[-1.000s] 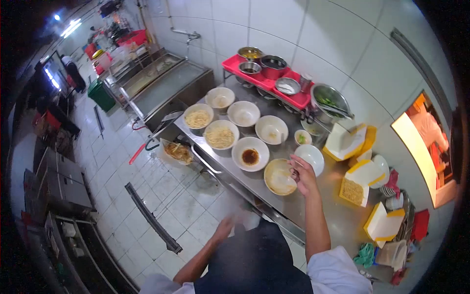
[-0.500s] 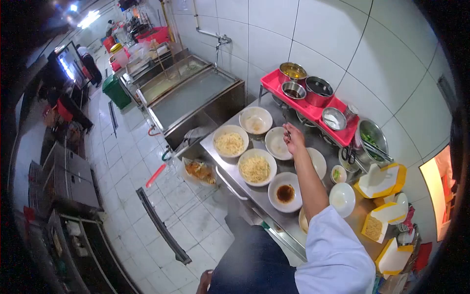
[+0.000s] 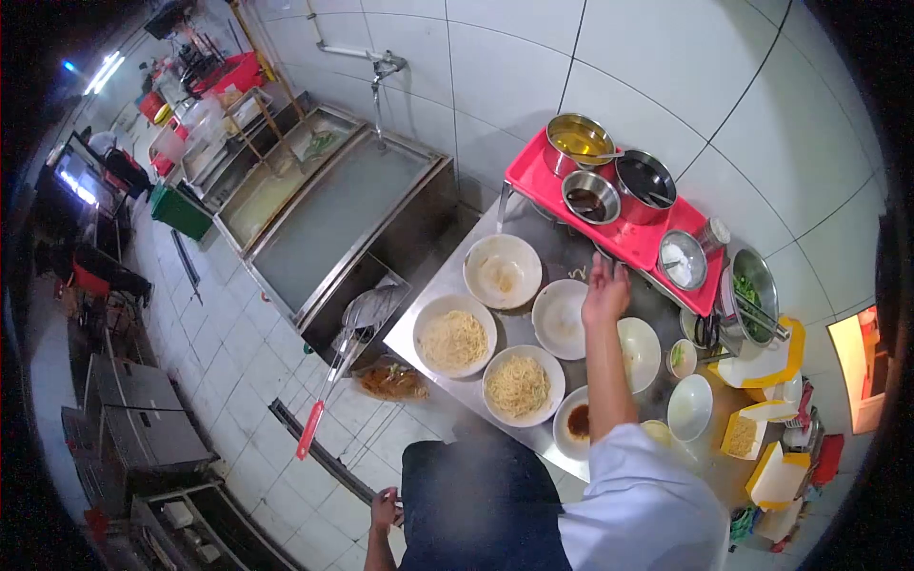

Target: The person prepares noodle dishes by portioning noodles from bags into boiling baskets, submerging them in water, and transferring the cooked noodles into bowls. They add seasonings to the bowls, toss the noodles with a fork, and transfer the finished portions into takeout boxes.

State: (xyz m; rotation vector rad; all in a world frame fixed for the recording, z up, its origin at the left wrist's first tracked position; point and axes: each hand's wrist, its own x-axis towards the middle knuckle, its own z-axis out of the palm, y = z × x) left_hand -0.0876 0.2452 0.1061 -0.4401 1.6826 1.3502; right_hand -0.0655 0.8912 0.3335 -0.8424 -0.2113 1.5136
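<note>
My right hand (image 3: 606, 288) reaches over the steel table towards the red tray (image 3: 533, 179), its fingers stretched out and nothing plainly held. Just left of it is a white bowl (image 3: 560, 319) with only residue showing. Noodles fill two bowls, one noodle bowl (image 3: 455, 341) by the table's left edge and another noodle bowl (image 3: 519, 385) nearer me. A bowl with dark sauce (image 3: 577, 422) lies partly behind my right forearm. Low beside my dark apron, my left hand (image 3: 385, 512) is closed; what it grips, if anything, I cannot make out.
On the tray stand a pot of yellow oil (image 3: 578, 139), a pot of dark liquid (image 3: 645, 179) and a bowl of white powder (image 3: 682, 259). A pan of greens (image 3: 752, 295) and yellow boxes (image 3: 776, 476) are at right. Water vats (image 3: 352, 214) and a red-handled strainer (image 3: 312, 428) are left.
My view has shifted. My right hand has moved from above the bowls towards the tray, and its pinched fingers have straightened. My left hand shows more fully. The strainer is now in fuller view.
</note>
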